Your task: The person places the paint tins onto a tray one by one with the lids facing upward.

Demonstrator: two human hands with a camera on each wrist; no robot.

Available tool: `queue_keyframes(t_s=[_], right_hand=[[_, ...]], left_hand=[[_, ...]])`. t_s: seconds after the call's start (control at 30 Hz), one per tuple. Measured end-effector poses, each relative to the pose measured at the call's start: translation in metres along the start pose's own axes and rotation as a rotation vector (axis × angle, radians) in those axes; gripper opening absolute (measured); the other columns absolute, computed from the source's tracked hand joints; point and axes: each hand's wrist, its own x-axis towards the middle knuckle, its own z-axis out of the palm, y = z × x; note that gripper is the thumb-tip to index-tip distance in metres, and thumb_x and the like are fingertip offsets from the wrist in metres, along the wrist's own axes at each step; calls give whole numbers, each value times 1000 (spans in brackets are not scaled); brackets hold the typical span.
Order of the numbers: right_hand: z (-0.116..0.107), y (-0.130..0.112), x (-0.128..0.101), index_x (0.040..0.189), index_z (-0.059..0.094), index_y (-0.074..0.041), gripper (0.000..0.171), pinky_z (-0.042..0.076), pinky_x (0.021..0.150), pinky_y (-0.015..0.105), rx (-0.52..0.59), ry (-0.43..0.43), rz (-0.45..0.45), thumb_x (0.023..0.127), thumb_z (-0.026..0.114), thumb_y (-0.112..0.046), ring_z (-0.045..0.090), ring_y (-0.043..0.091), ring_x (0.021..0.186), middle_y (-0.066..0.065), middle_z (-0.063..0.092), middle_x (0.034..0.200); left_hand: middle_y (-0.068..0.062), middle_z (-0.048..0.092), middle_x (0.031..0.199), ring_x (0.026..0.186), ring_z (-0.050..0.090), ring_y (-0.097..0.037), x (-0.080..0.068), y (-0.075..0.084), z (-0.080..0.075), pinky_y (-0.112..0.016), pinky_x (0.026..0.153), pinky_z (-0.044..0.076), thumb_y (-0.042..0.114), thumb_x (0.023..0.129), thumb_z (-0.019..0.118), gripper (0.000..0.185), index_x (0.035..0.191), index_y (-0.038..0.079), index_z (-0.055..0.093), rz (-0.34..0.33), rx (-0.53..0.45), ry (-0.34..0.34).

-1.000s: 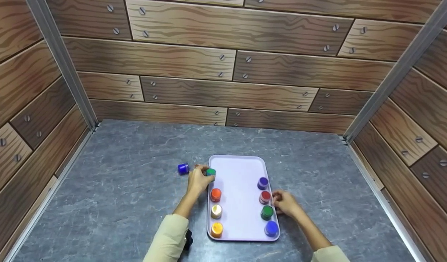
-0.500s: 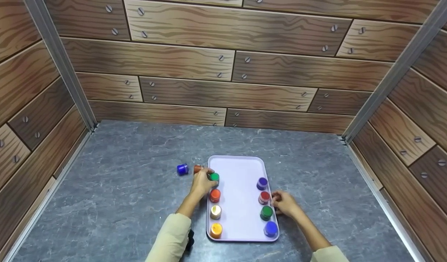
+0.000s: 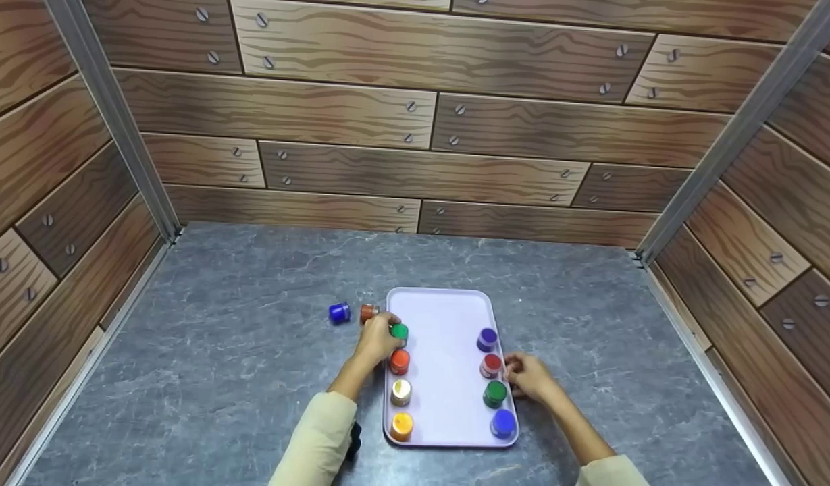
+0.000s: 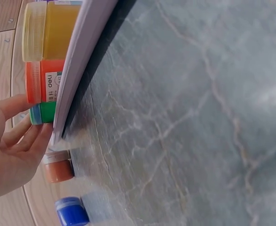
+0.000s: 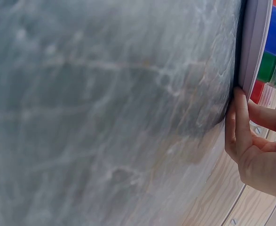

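A lilac tray [image 3: 445,317] lies on the grey table with two columns of small paint jars. My left hand [image 3: 382,337] holds a green-lidded jar [image 3: 399,331] at the far end of the left column, just beyond the orange jar [image 3: 399,361]. In the left wrist view the fingers [image 4: 32,136] and thumb wrap the green jar [image 4: 43,113] by the tray's rim [image 4: 79,66]. My right hand [image 3: 519,374] rests against the tray's right edge beside the red jar [image 3: 491,365]. In the right wrist view a straight finger [image 5: 236,117] presses the rim [image 5: 250,42].
A blue jar [image 3: 339,312] and a brown jar [image 3: 368,312] stand on the table left of the tray. Silver [image 3: 401,391], yellow [image 3: 402,425], purple [image 3: 487,339], green [image 3: 496,393] and blue [image 3: 503,423] jars fill the tray. Wood-pattern walls enclose three sides.
My left hand has carried the green jar from the tray's left rim inward and toward me, down beside the orange jar. The brown jar now shows behind it. The right hand stays put.
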Motion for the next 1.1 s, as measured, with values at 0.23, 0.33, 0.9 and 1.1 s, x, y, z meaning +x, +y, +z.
queue_keyframes(t_s=[0.23, 0.33, 0.9, 1.1], right_hand=[[1, -5, -1, 100, 50, 19, 24, 54, 52, 36, 20, 20, 31, 76, 51, 16, 52, 17, 66, 6, 54, 72], [1, -5, -1, 100, 50, 18, 24, 54, 52, 36, 24, 25, 41, 76, 51, 15, 52, 17, 66, 7, 54, 73], [1, -2, -1, 98, 50, 17, 22, 53, 51, 33, 21, 12, 25, 75, 51, 15, 50, 15, 64, 5, 53, 72], [0, -4, -1, 98, 52, 17, 22, 53, 51, 33, -8, 9, 16, 76, 51, 13, 50, 15, 66, 11, 53, 73]], left_hand=[[-16, 65, 92, 86, 60, -29, 0, 3, -4, -37, 77, 49, 0, 65, 75, 33, 95, -6, 64, -12, -32, -36], [-16, 64, 94, 87, 60, -29, 2, 3, -7, -37, 77, 49, 2, 67, 73, 33, 97, -6, 64, 16, -52, -35], [-18, 64, 89, 83, 59, -32, 22, -20, -54, -40, 74, 48, -2, 72, 65, 21, 92, -6, 65, 64, -93, 155], [-9, 63, 90, 83, 59, -25, 34, -66, -55, -35, 76, 47, 11, 74, 72, 21, 93, 2, 66, 107, -27, 235]])
